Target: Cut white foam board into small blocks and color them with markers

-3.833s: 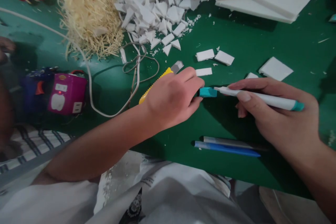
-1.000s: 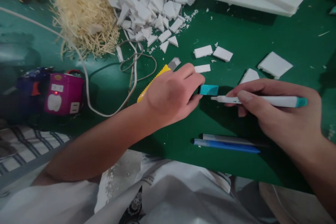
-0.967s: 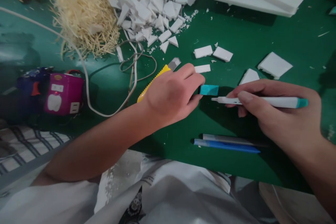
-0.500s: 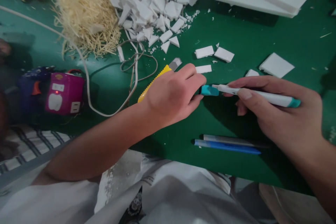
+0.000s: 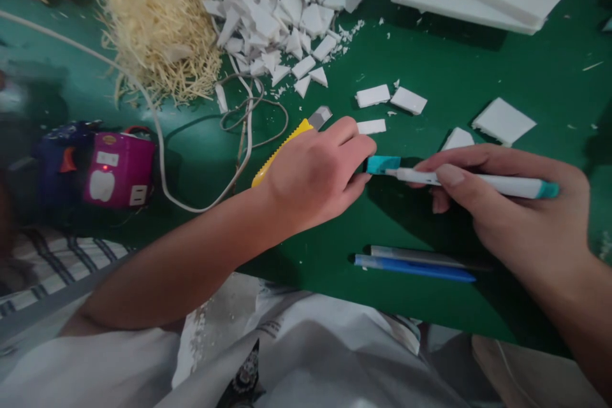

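Observation:
My left hand (image 5: 325,162) pinches the near end of a small teal-coloured block (image 5: 384,163) between thumb and fingers. Its size resembles the white foam pieces close by, though its material is partly hidden. Held like a pen in my right hand (image 5: 497,185) is a white marker (image 5: 514,185) with a teal end; its tip meets the block's lower right edge. Partly under my left hand and wrist lies a yellow utility knife (image 5: 280,154), blade end out. A white foam strip (image 5: 371,126) rests just beyond my left fingers.
Two pens, one blue (image 5: 415,266) and one grey (image 5: 411,254), lie near the table's front edge. Foam scraps (image 5: 272,19), straw-like shavings (image 5: 157,25) and foam sheets (image 5: 468,0) fill the back. A white cable (image 5: 160,140) loops beside a magenta power box (image 5: 119,169).
The marker tip has shifted slightly down along the teal block, and the marker's back end has moved a little right. More of the block's teal face shows; my left hand stays nearly still.

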### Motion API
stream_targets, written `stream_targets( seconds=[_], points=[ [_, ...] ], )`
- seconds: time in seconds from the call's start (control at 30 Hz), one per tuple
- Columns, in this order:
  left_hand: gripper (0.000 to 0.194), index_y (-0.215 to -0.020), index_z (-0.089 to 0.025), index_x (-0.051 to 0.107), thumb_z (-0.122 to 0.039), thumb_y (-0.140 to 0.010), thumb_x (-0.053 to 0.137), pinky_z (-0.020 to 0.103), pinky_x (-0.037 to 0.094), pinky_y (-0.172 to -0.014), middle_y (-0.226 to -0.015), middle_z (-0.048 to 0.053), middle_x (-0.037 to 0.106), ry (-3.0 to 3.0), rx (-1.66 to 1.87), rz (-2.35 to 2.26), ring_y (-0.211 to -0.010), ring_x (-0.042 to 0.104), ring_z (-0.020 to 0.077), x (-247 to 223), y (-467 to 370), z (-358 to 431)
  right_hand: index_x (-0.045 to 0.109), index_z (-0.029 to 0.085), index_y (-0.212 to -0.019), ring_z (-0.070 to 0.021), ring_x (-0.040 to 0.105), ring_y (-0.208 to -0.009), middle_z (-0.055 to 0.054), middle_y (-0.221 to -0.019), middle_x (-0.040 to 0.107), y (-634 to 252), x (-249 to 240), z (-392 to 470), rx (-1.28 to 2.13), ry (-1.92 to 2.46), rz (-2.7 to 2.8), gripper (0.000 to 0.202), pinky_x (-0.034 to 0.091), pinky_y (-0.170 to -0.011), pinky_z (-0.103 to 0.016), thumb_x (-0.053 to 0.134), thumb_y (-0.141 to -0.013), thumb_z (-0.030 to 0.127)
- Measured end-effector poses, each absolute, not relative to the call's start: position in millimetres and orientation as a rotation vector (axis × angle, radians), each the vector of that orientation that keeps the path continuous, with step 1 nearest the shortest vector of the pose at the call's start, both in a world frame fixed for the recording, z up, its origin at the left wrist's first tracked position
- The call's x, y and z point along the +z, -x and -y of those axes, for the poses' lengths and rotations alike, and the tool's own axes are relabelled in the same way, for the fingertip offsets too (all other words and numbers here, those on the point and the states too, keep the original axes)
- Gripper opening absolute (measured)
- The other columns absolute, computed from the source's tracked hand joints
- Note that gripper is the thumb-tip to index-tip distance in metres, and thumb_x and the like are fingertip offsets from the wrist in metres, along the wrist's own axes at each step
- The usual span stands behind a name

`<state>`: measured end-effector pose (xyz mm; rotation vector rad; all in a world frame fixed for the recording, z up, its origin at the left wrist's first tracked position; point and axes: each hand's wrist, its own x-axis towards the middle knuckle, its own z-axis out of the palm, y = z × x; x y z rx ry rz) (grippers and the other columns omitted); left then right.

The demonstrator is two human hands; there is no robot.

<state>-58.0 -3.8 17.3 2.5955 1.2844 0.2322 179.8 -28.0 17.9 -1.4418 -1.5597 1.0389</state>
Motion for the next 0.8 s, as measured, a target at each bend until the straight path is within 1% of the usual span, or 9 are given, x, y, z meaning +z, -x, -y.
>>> stream_targets(
  seconds=[0.03, 0.1, 0.17, 0.23, 0.33, 0.4, 0.53, 0.67, 0.8],
  points=[
    [0.016, -0.11, -0.017, 0.071, -0.024, -0.101, 0.06, 0.033, 0.052, -0.073, -0.104, 0.007, 0.068, -2.594, 0.227, -1.283, -0.088, 0.071, 0.0227, 17.3, 57.9, 3.7, 0.087, 0.034, -0.087, -0.0151, 0.06, -0.049, 0.003, -0.064, 0.072, -179.8, 17.4, 28.3, 1.017, 1.443, 1.543, 0.006, 0.049, -0.045, -0.03, 0.083, -0.089, 0.031],
    [0.016, -0.111, -0.018, 0.071, -0.023, -0.101, 0.06, 0.033, 0.053, -0.074, -0.105, 0.008, 0.068, -2.589, 0.211, -1.281, -0.089, 0.071, 0.0233, 17.8, 57.6, 3.5, 0.088, 0.035, -0.094, -0.016, 0.061, -0.05, 0.003, -0.064, 0.071, -179.4, 16.9, 29.0, 1.007, 1.477, 1.542, 0.007, 0.05, -0.046, -0.031, 0.085, -0.089, 0.033],
    [0.015, -0.111, -0.018, 0.07, -0.023, -0.101, 0.06, 0.033, 0.053, -0.075, -0.105, 0.007, 0.068, -2.586, 0.205, -1.285, -0.09, 0.071, 0.0233, 18.4, 57.4, 3.5, 0.088, 0.034, -0.088, -0.0156, 0.061, -0.05, 0.003, -0.064, 0.072, -179.3, 16.8, 29.5, 1.016, 1.495, 1.565, 0.003, 0.05, -0.047, -0.031, 0.085, -0.089, 0.033],
    [0.014, -0.11, -0.018, 0.07, -0.024, -0.101, 0.06, 0.033, 0.053, -0.075, -0.105, 0.007, 0.067, -2.588, 0.209, -1.287, -0.09, 0.071, 0.0224, 18.9, 57.3, 3.6, 0.086, 0.034, -0.079, -0.015, 0.06, -0.049, 0.003, -0.065, 0.074, -179.6, 16.1, 29.6, 1.01, 1.47, 1.578, 0.01, 0.049, -0.046, -0.03, 0.084, -0.089, 0.032],
    [0.014, -0.11, -0.018, 0.07, -0.024, -0.102, 0.06, 0.032, 0.053, -0.075, -0.105, 0.007, 0.067, -2.59, 0.213, -1.285, -0.089, 0.071, 0.0218, 19.1, 57.6, 3.9, 0.088, 0.035, -0.088, -0.0149, 0.06, -0.049, 0.003, -0.065, 0.073, -179.9, 15.2, 28.6, 0.97, 1.445, 1.569, 0.004, 0.049, -0.045, -0.03, 0.084, -0.09, 0.035],
    [0.015, -0.11, -0.018, 0.07, -0.024, -0.101, 0.06, 0.032, 0.052, -0.075, -0.105, 0.007, 0.068, -2.594, 0.213, -1.289, -0.09, 0.071, 0.0222, 18.9, 57.7, 4.1, 0.088, 0.034, -0.092, -0.0149, 0.06, -0.05, 0.003, -0.063, 0.071, -179.1, 16.6, 27.6, 0.967, 1.478, 1.573, 0.006, 0.05, -0.046, -0.03, 0.084, -0.089, 0.038],
    [0.015, -0.11, -0.018, 0.071, -0.024, -0.102, 0.059, 0.033, 0.052, -0.076, -0.105, 0.008, 0.068, -2.609, 0.237, -1.281, -0.091, 0.071, 0.0231, 17.5, 57.9, 4.4, 0.084, 0.03, -0.076, -0.0145, 0.059, -0.05, 0.001, -0.062, 0.071, -176.1, 22.5, 27.0, 1.025, 1.527, 1.586, 0.015, 0.052, -0.048, -0.03, 0.084, -0.088, 0.039],
    [0.016, -0.109, -0.017, 0.07, -0.023, -0.102, 0.057, 0.034, 0.053, -0.077, -0.105, 0.008, 0.069, -2.607, 0.263, -1.274, -0.089, 0.07, 0.0233, 15.6, 58.0, 4.1, 0.087, 0.032, -0.081, -0.0139, 0.059, -0.049, 0.002, -0.061, 0.071, -174.5, 25.7, 27.8, 1.035, 1.5, 1.523, 0.007, 0.05, -0.046, -0.029, 0.085, -0.086, 0.035],
    [0.016, -0.109, -0.017, 0.07, -0.023, -0.102, 0.057, 0.034, 0.052, -0.076, -0.105, 0.008, 0.069, -2.603, 0.269, -1.274, -0.09, 0.069, 0.0231, 15.8, 58.2, 4.1, 0.086, 0.027, -0.078, -0.0137, 0.06, -0.049, 0.0, -0.062, 0.072, -173.9, 28.5, 27.1, 1.043, 1.545, 1.516, 0.009, 0.05, -0.047, -0.029, 0.084, -0.085, 0.031]
  ],
)
